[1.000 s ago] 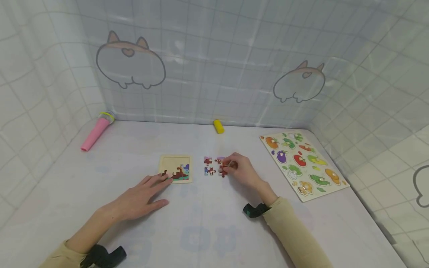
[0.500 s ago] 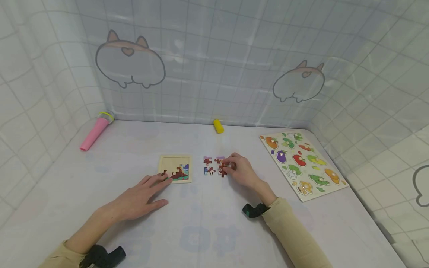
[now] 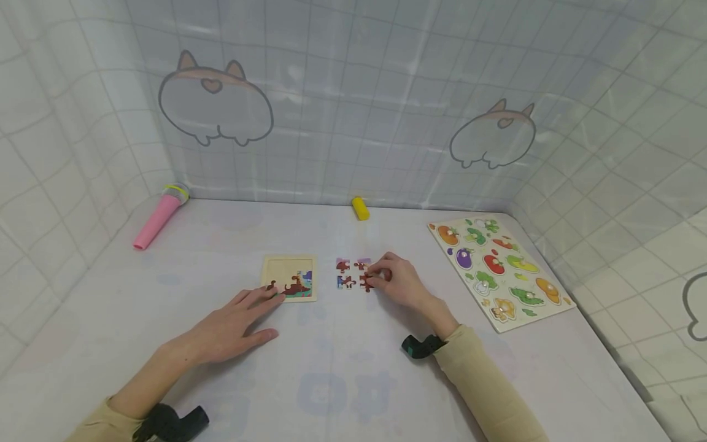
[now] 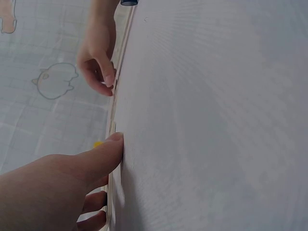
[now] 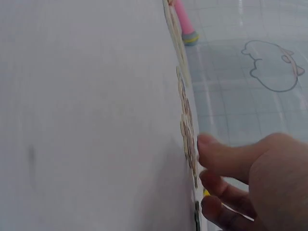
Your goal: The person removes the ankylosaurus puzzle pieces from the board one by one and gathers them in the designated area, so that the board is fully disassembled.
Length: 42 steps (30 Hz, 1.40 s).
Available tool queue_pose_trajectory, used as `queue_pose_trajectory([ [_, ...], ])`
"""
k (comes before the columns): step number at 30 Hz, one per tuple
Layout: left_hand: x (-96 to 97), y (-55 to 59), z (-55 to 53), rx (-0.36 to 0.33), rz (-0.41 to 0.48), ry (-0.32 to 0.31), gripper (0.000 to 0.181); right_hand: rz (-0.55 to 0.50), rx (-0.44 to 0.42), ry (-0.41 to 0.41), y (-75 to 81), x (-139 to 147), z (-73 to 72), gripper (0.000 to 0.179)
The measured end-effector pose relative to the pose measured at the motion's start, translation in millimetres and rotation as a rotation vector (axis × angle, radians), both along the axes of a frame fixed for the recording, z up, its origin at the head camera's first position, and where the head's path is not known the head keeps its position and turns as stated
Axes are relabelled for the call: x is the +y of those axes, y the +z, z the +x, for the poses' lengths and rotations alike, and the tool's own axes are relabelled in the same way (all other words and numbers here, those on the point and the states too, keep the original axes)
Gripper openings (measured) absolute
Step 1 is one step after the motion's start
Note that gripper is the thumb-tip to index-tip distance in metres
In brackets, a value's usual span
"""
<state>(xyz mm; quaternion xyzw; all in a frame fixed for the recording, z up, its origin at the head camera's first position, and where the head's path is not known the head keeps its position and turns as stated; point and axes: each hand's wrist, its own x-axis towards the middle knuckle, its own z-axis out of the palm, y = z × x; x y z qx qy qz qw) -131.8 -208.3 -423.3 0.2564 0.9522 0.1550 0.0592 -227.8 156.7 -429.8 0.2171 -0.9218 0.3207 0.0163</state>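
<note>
My left hand lies flat with its fingers spread, and its fingertips rest on the lower left of a small wooden puzzle board. Joined puzzle pieces fill the lower right of that board. Just right of it lie several loose jigsaw pieces with red-brown, purple and blue parts. Over the right-hand pieces, my right hand bends its fingers and thumb, the tips at or just above the pieces. In the right wrist view the thumb and fingers stand apart, with no piece visible between them.
A vegetable peg puzzle board lies at the right. At the back stands or lies a yellow cylinder, near the wall sheet. A pink toy microphone lies far left. Tiled-pattern sheets bound the table at the back and sides.
The right hand's fingers shift very slightly over the loose pieces; a dark brown patch between them shows less now. The left hand, board and other things stay put.
</note>
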Motion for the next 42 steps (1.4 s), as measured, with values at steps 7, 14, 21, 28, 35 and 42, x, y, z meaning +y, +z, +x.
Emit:
queue_pose_trajectory([
  [7, 0.1, 0.8, 0.2, 0.003, -0.005, 0.001, 0.071, 0.036, -0.038, 0.04, 6.2, 4.2, 2.4, 0.022],
  [14, -0.5, 0.7, 1.2, 0.015, 0.004, 0.0, 0.071, 0.043, -0.046, 0.031, 6.4, 4.0, 1.9, 0.022],
  [21, -0.5, 1.4, 1.2, 0.003, 0.003, 0.003, 0.071, 0.048, -0.044, 0.027, 5.7, 4.7, 1.3, 0.022],
  [28, 0.0, 3.1, 1.9, 0.0, 0.008, 0.001, 0.07, 0.052, -0.037, 0.034, 5.4, 4.9, 1.5, 0.022],
  [35, 0.2, 2.3, 1.4, -0.005, 0.0, 0.005, 0.07, 0.052, -0.032, 0.035, 4.3, 5.0, 1.1, 0.022],
  [42, 0.6, 1.5, 1.0, -0.007, 0.01, 0.007, 0.07, 0.055, -0.02, 0.038, 3.9, 5.8, 0.8, 0.021],
])
